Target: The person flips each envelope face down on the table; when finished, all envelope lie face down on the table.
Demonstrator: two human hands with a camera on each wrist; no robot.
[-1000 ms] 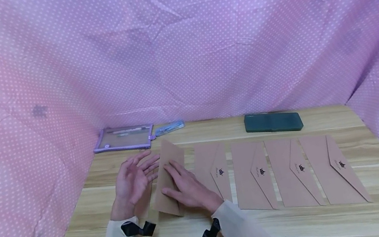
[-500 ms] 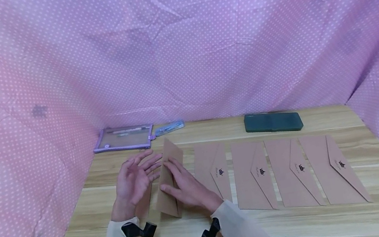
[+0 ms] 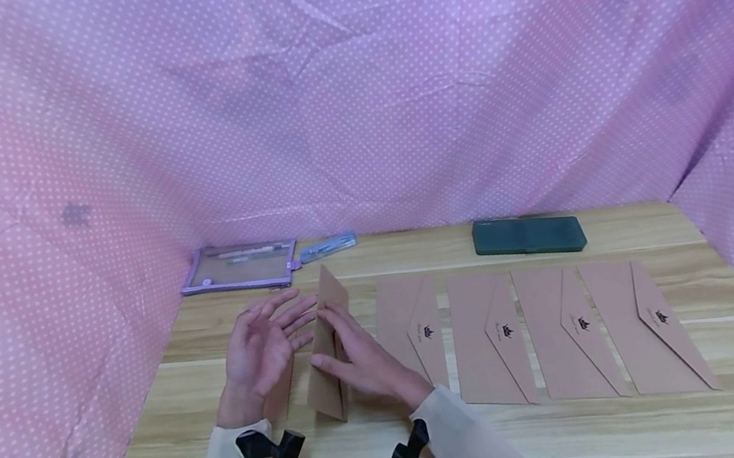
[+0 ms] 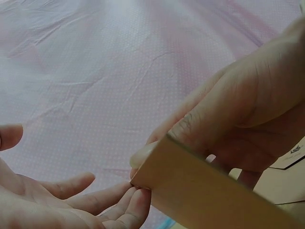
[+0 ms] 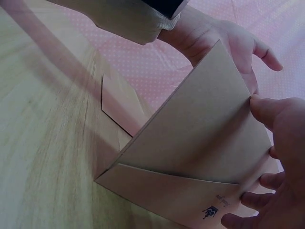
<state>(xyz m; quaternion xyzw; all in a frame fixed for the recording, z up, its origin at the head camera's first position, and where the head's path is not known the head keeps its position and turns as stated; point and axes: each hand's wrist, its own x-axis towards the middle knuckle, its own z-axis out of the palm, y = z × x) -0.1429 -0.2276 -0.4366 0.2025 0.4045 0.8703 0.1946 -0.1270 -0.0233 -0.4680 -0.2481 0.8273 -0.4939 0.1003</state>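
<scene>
A brown paper envelope (image 3: 325, 388) stands tilted on its long edge, between my two hands. My right hand (image 3: 371, 359) grips it, thumb at the upper edge and fingers on the side with the flap. The right wrist view shows the flap (image 5: 181, 191), printed with a small dark crown and some writing. Palm up, my left hand (image 3: 260, 354) has its fingers extended; in the left wrist view its fingertips (image 4: 138, 205) meet the envelope's near corner. Another brown envelope (image 3: 283, 391) lies flat on the table, partly hidden beneath the left hand.
Several matching envelopes (image 3: 478, 340) lie in a row to the right, crown prints up. Along the back are a purple-edged mesh pouch (image 3: 250, 274) with pens inside, a small blue clear packet (image 3: 328, 247) and a dark green case (image 3: 529, 236). Pink dotted cloth (image 3: 345, 102) surrounds the wooden table.
The envelope has turned steeper and now shows its face more edge-on in the head view. The right hand has shifted slightly with it; the left hand has barely moved.
</scene>
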